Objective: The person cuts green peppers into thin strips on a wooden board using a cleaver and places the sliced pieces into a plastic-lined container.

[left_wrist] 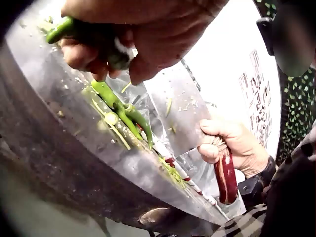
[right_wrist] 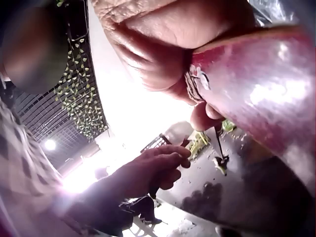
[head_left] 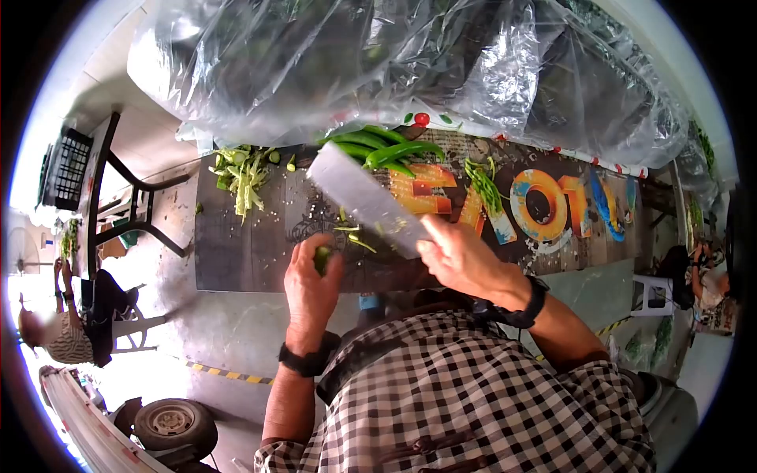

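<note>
In the head view, my left hand [head_left: 311, 276] grips a green pepper [head_left: 322, 258] above the near edge of the table [head_left: 236, 264]. The left wrist view shows the pepper's tip sticking out past the curled fingers. My right hand [head_left: 473, 264] holds a broad cleaver [head_left: 364, 197], its blade raised and slanting up to the left over the table. Fingers wrap the cleaver's dark red handle [left_wrist: 226, 178] in the left wrist view. Just beyond the blade lie several whole green peppers [head_left: 402, 151]. Thin green strips [head_left: 359, 240] and pale seeds are scattered beneath the blade.
Cut green and pale pieces [head_left: 246, 177] are heaped at the table's far left. A bunch of thin green stems [head_left: 486, 189] lies right of the peppers. Clear plastic sheeting [head_left: 315, 63] covers a bulky pile along the back. Another person [head_left: 75, 335] sits at left.
</note>
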Action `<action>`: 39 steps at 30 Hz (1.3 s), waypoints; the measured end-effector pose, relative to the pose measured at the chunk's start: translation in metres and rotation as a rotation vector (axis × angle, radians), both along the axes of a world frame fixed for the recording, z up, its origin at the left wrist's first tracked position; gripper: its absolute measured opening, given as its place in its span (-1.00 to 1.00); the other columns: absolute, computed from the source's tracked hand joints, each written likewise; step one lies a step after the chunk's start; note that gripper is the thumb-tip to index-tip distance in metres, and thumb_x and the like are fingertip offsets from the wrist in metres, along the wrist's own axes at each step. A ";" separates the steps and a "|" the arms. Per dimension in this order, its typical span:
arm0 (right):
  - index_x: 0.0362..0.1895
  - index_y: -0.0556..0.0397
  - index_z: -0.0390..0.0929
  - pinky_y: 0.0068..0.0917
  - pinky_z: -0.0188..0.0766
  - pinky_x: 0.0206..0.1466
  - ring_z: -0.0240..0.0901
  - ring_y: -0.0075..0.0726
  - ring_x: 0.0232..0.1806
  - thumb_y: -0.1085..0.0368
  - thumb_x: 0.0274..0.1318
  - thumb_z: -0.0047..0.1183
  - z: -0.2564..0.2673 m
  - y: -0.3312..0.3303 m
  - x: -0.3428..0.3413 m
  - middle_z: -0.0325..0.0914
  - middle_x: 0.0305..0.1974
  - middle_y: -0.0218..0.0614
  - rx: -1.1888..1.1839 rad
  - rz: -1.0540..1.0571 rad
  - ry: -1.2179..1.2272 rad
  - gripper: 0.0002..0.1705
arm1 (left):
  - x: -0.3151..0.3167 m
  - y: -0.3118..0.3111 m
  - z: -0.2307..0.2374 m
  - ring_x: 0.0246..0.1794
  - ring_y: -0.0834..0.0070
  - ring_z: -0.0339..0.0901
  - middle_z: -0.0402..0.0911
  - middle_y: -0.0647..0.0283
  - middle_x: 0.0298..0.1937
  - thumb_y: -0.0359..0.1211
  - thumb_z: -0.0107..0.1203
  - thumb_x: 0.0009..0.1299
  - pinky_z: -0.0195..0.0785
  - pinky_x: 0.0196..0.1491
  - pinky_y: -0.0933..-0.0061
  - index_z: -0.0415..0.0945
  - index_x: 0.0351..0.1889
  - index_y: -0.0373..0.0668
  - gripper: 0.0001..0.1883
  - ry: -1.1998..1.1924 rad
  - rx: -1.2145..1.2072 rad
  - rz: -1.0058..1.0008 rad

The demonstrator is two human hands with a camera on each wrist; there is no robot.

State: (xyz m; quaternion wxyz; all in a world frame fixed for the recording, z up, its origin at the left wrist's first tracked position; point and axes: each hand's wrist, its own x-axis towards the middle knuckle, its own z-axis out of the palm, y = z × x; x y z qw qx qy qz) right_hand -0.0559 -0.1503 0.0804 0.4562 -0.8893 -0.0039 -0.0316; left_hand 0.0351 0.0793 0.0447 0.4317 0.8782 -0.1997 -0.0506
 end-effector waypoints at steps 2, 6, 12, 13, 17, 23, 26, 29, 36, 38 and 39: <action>-0.31 0.11 0.22 -0.40 0.20 -0.63 0.27 -0.50 -0.70 0.46 0.23 -0.08 0.006 -0.014 -0.011 0.14 -0.72 -0.47 0.088 -0.050 0.080 -0.87 | 0.000 -0.017 0.012 -0.10 0.10 0.55 0.57 0.09 -0.08 -0.42 0.30 0.08 0.44 -0.05 0.20 0.53 -0.02 -0.16 -0.55 -0.077 0.065 -0.074; -0.11 0.20 0.31 -0.42 0.35 -0.57 0.43 -0.40 -0.65 0.45 0.24 -0.06 0.017 -0.027 -0.036 0.38 -0.67 -0.31 0.036 -0.121 0.127 -0.84 | 0.007 -0.040 -0.005 -0.11 0.07 0.56 0.54 0.16 -0.04 -0.39 0.21 0.17 0.45 -0.11 0.13 0.52 -0.08 -0.07 -0.68 -0.126 0.226 -0.201; -0.20 0.19 0.28 -0.34 0.38 -0.55 0.50 -0.24 -0.63 0.42 0.26 -0.07 0.000 -0.031 -0.064 0.43 -0.67 -0.20 -0.048 -0.111 0.159 -0.87 | 0.038 -0.015 -0.013 -0.23 0.06 0.56 0.54 0.17 -0.17 -0.41 0.16 0.23 0.44 -0.21 0.07 0.49 -0.23 -0.03 -0.84 -0.188 0.358 -0.193; -0.20 0.18 0.28 -0.34 0.37 -0.54 0.50 -0.25 -0.63 0.41 0.26 -0.06 -0.005 -0.031 -0.066 0.42 -0.67 -0.21 -0.006 -0.109 0.192 -0.87 | 0.047 -0.006 -0.017 -0.23 0.05 0.56 0.55 0.16 -0.19 -0.44 0.18 0.20 0.44 -0.21 0.09 0.50 -0.24 -0.05 -0.81 -0.201 0.335 -0.178; -0.19 0.18 0.28 -0.34 0.36 -0.53 0.49 -0.31 -0.61 0.40 0.25 -0.04 -0.014 -0.027 -0.066 0.40 -0.67 -0.21 0.015 -0.069 0.263 -0.85 | 0.083 0.014 -0.020 -0.29 0.06 0.55 0.57 0.11 -0.30 -0.46 0.21 0.17 0.41 -0.24 0.16 0.49 -0.25 -0.10 -0.80 -0.247 0.177 -0.137; -0.22 0.14 0.34 -0.09 0.29 -0.40 0.38 0.07 -0.50 0.42 0.20 -0.07 -0.002 -0.008 -0.052 0.36 -0.54 -0.08 0.143 -0.088 0.323 -0.91 | 0.134 0.028 0.003 -0.32 0.06 0.58 0.61 0.05 -0.34 -0.44 0.19 0.21 0.41 -0.23 0.19 0.52 -0.26 -0.13 -0.85 -0.294 0.206 0.022; -0.05 0.19 0.39 0.08 0.36 -0.40 0.50 0.34 -0.41 0.39 0.19 -0.06 -0.006 0.004 -0.036 0.51 -0.46 0.21 0.067 0.048 0.211 -0.76 | 0.163 0.052 -0.019 -0.30 0.06 0.60 0.64 0.04 -0.32 -0.42 0.15 0.20 0.43 -0.18 0.19 0.53 -0.19 -0.18 -0.80 -0.441 0.263 0.034; 0.06 0.22 0.35 -0.15 0.39 -0.47 0.52 0.14 -0.54 0.43 0.18 -0.06 -0.019 0.014 -0.021 0.49 -0.57 0.06 0.031 0.149 0.206 -0.65 | 0.146 0.052 0.007 -0.27 0.06 0.60 0.63 -0.02 -0.29 -0.40 0.13 0.21 0.42 -0.16 0.17 0.51 -0.13 -0.19 -0.75 -0.165 0.235 0.224; -0.12 0.24 0.33 -0.30 0.37 -0.55 0.50 -0.31 -0.62 0.43 0.22 -0.08 -0.018 0.013 -0.008 0.43 -0.65 -0.17 0.145 0.122 0.241 -0.82 | 0.104 0.072 -0.001 -0.30 0.26 0.59 0.63 0.03 -0.32 -0.41 0.11 0.23 0.43 -0.15 0.32 0.55 -0.06 -0.20 -0.70 0.026 0.136 0.129; -0.12 0.24 0.32 -0.33 0.38 -0.54 0.48 -0.35 -0.62 0.43 0.23 -0.09 -0.020 0.001 -0.019 0.44 -0.63 -0.21 0.129 0.075 0.359 -0.83 | 0.088 0.065 0.002 -0.31 0.37 0.57 0.63 0.11 -0.31 -0.42 0.12 0.22 0.43 -0.15 0.39 0.56 0.01 -0.18 -0.64 0.152 0.092 0.088; -0.12 0.24 0.32 -0.35 0.38 -0.54 0.48 -0.37 -0.62 0.42 0.24 -0.10 -0.021 -0.006 -0.026 0.44 -0.62 -0.23 0.119 0.048 0.418 -0.83 | 0.080 0.059 0.003 -0.31 0.37 0.57 0.63 0.11 -0.30 -0.42 0.12 0.22 0.43 -0.15 0.39 0.56 0.02 -0.18 -0.64 0.172 0.067 0.075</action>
